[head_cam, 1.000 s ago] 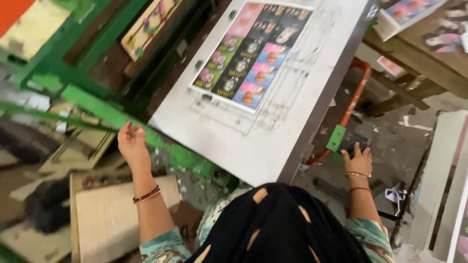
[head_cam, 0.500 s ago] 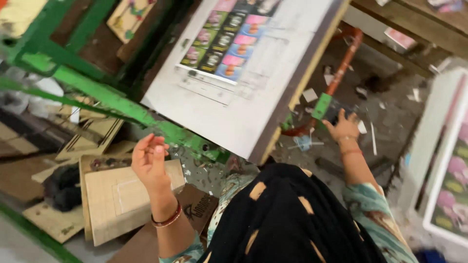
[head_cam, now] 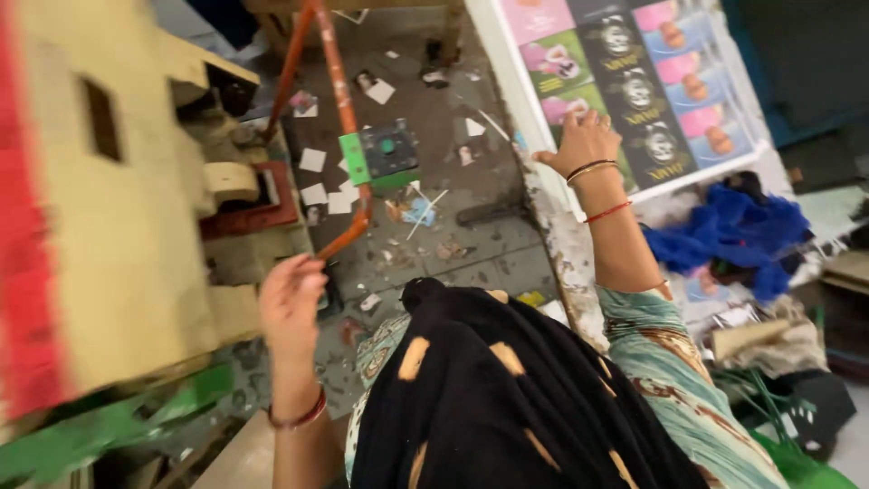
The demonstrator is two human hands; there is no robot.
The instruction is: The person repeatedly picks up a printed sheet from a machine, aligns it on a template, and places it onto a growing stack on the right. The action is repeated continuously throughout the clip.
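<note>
Right hand (head_cam: pixel 587 143) rests open on the printed sheet's (head_cam: pixel 634 81) edge; left hand (head_cam: pixel 291 299), grip released, hangs beside the orange bar (head_cam: pixel 339 81) over littered floor (head_cam: pixel 471 244).

A black scarf (head_cam: pixel 507 398) with orange-yellow dashes fills the lower centre of the frame, draped over a pale green patterned garment whose short sleeve (head_cam: pixel 674 340) shows at lower right. The right hand (head_cam: pixel 587 140), upper right of centre, wears gold and dark bangles plus a thin red thread on the forearm. The left hand (head_cam: pixel 291 294), left of centre, wears a red bangle at the wrist.
</note>
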